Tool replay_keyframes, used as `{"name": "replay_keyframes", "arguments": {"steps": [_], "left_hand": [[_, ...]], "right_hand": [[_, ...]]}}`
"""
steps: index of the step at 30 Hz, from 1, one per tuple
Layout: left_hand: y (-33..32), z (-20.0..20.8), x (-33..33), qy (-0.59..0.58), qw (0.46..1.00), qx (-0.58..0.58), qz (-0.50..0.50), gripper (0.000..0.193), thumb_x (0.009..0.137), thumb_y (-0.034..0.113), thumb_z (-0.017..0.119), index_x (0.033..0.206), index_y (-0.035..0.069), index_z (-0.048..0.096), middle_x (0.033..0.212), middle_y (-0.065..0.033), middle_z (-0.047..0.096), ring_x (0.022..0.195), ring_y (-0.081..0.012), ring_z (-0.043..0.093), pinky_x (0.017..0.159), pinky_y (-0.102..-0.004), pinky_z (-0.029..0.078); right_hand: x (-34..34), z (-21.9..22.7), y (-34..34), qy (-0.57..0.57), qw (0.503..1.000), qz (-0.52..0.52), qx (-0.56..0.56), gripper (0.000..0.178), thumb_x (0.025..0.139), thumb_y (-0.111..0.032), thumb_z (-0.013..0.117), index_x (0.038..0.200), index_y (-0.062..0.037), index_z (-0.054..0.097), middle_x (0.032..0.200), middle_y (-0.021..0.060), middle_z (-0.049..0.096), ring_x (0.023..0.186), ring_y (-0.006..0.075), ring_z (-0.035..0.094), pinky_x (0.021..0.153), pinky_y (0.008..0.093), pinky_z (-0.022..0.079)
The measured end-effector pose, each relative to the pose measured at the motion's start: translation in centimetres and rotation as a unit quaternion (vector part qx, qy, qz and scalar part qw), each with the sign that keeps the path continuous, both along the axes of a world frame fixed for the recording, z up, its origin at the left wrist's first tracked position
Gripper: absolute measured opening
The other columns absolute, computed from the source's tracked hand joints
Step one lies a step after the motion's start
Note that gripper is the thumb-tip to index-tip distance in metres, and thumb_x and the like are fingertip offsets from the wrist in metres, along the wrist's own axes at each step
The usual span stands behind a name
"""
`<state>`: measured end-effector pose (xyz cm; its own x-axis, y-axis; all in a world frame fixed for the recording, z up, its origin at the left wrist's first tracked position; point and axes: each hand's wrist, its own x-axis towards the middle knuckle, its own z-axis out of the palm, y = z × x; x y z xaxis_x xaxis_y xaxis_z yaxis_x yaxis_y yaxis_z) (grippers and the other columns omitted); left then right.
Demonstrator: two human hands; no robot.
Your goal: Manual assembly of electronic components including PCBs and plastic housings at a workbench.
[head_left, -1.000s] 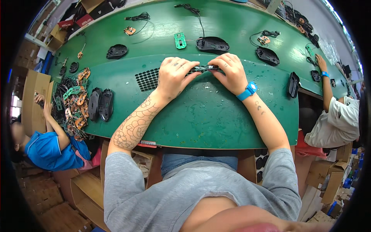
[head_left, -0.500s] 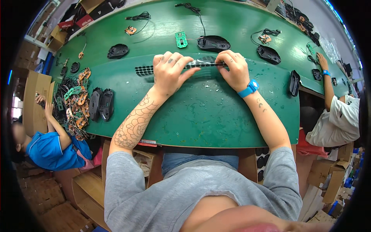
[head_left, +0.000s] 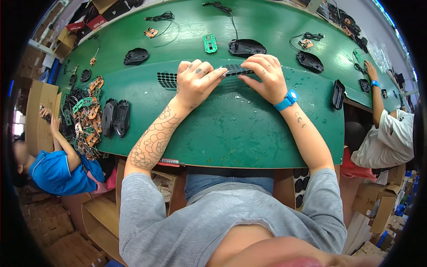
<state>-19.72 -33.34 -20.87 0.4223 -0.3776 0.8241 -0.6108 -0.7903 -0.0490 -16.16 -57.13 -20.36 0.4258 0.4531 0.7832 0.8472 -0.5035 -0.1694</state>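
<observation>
A clear sheet of round black adhesive dots point(head_left: 167, 80) stretches between my hands, just above the green table. My left hand point(head_left: 195, 83) is closed on it, thumb and forefinger pinched near its middle. The sheet's right part bends upward there. My right hand point(head_left: 268, 80), with a blue watch on the wrist, pinches the sheet's right end. Just beyond my hands lies a black mouse shell point(head_left: 247, 47), its hollow side up. Beside that shell is a green circuit board point(head_left: 209, 43), with a cable running to the back.
Several more mouse shells point(head_left: 310, 62) and coiled cables point(head_left: 161, 17) lie about the table. At the left sits a heap of orange and green boards point(head_left: 84, 118), next to two black shells point(head_left: 114, 118). Co-workers sit at both sides. A cutter point(head_left: 170, 162) lies at the near edge.
My left fingers have closed together on the sheet, and its right part has lifted and bent. My right fingers have shifted slightly left along it.
</observation>
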Motion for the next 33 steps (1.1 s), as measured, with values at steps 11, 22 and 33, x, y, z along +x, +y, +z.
{"name": "replay_keyframes", "arguments": {"steps": [11,22,33], "left_hand": [[0.02,0.12,-0.03,0.019,1.000,0.020,-0.006,0.019,0.084,0.026,0.076,0.102,0.022,0.074,0.077,0.0080,0.054,0.069,-0.0112,0.048,0.075,-0.0293,0.036],[0.13,0.03,0.11,0.010,1.000,0.023,0.005,0.030,0.085,0.029,0.076,0.114,0.024,0.074,0.079,0.0077,0.054,0.070,-0.0111,0.049,0.078,-0.0287,0.037],[0.44,0.32,0.17,0.030,0.997,0.054,-0.036,0.032,0.086,0.028,0.075,0.117,0.024,0.073,0.081,0.0071,0.054,0.071,-0.0109,0.049,0.079,-0.0286,0.039]], "right_hand": [[0.11,-0.25,-0.15,-0.024,0.998,0.030,-0.041,0.022,0.084,-0.020,0.075,0.106,-0.0145,0.072,0.098,-0.0024,0.069,0.095,0.0171,0.063,0.093,0.0328,0.046],[0.08,-0.65,0.02,0.006,0.999,0.044,-0.027,0.023,0.083,-0.017,0.076,0.106,-0.0125,0.075,0.097,-0.0015,0.070,0.095,0.0187,0.063,0.095,0.0344,0.045],[-0.01,-0.36,-0.18,0.001,0.998,0.046,-0.034,0.021,0.083,-0.017,0.076,0.103,-0.0126,0.075,0.096,-0.0015,0.070,0.095,0.0185,0.063,0.094,0.0345,0.045]]}}
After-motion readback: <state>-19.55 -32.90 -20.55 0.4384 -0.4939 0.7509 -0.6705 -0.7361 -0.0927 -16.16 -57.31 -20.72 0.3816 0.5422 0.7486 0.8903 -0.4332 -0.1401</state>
